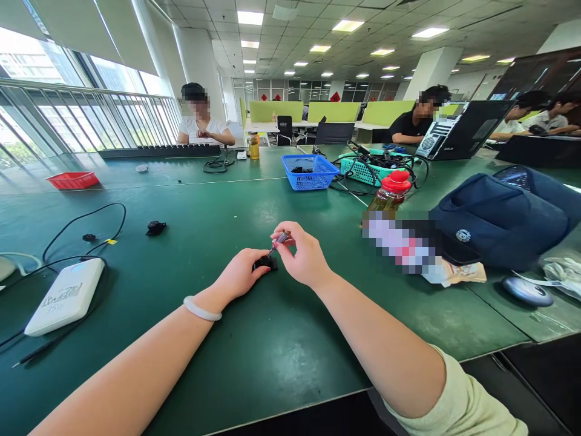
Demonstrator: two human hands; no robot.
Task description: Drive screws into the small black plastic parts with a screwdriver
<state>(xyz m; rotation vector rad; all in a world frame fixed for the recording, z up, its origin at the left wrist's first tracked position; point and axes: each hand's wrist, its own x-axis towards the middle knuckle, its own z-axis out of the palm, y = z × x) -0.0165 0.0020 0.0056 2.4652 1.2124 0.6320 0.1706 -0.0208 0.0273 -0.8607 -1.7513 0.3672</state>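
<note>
My left hand (240,272) rests on the green table and grips a small black part (265,262) between thumb and fingers. The part's exact kind is hard to make out, since the fingers cover some of it. Above it, my right hand (303,254) pinches a small screwdriver (283,237) with a short handle. The thin shaft slants down and left, its tip at or close to the black part. To the left, apart from both hands, lie a black piece (155,227) and a smaller black piece (89,237).
A white power bank (66,297) with black cables lies at left. Farther back are a red tray (72,180), a blue basket (310,172) and a green basket (363,171) of cables. A red-lidded bottle (393,189), navy bag (503,218) and mouse (527,292) occupy the right. Several people sit beyond.
</note>
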